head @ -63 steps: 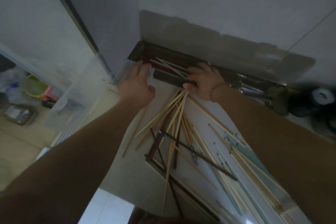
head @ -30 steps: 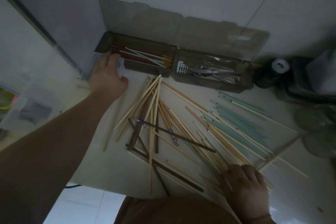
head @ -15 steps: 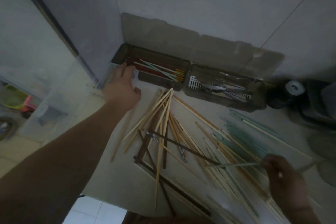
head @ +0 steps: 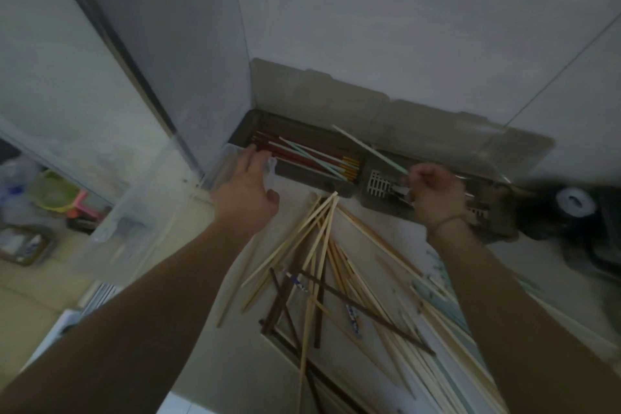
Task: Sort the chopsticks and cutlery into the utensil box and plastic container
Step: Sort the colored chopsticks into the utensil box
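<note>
Right hand (head: 437, 198) up from the pile, now pinching pale green chopstick (head: 369, 148) over brown plastic utensil box (head: 302, 175). Left hand (head: 248, 185), fingers straight, steadying box's left end. Risk: slanted stick snagging divider, landing among cutlery.

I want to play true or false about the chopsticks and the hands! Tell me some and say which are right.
1. The right hand pinches a pale green chopstick. True.
2. The left hand holds a spoon. False: it rests on the utensil box edge, holding nothing.
3. Dark red chopsticks lie inside the box. True.
4. All the wooden chopsticks are packed away. False: many lie scattered on the counter.
</note>
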A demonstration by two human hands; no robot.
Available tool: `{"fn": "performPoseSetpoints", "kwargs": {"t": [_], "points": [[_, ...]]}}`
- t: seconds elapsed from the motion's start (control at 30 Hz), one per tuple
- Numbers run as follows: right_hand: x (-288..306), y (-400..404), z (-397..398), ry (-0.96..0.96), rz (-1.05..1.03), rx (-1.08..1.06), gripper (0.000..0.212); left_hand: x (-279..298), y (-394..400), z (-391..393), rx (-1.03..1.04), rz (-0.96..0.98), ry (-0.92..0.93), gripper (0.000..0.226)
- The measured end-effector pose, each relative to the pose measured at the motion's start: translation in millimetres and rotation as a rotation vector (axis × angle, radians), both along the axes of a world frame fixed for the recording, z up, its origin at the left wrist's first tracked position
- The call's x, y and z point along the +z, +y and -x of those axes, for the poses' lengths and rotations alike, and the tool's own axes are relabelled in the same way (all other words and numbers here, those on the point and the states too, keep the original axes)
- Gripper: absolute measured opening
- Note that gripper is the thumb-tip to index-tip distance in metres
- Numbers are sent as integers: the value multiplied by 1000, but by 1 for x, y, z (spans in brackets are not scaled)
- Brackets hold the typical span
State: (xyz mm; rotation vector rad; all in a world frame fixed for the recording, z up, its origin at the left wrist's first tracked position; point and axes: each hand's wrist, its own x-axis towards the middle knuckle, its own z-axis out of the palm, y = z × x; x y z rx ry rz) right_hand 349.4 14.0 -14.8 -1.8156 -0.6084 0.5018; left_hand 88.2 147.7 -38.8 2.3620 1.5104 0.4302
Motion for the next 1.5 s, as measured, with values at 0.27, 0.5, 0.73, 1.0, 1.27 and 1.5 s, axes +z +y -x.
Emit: {"fn": "performPoseSetpoints", "kwargs": {"t": [0.27, 0.5, 0.73, 1.0, 1.27, 1.5], "points": [[-1, 44, 28, -322, 408, 227, 12, -1, -1, -1, -2, -20, -2, 70], [1, -2, 17, -470, 349, 146, 9, -1, -2, -1, 17, -15, 23, 71], [-8, -160, 25, -578, 405, 195, 14, 1, -1, -3, 8, 25, 17, 70], [-38, -259, 68, -680, 767, 278, 28, 2, 0, -3, -3, 16, 21, 68], [-37, -273, 75, -600, 910, 251, 13, 3, -2, -4, -12, 11, 18, 67], [-29, -264, 77, -602, 981, 222, 8, 3, -1, -2, -14, 2, 11, 66]]}}
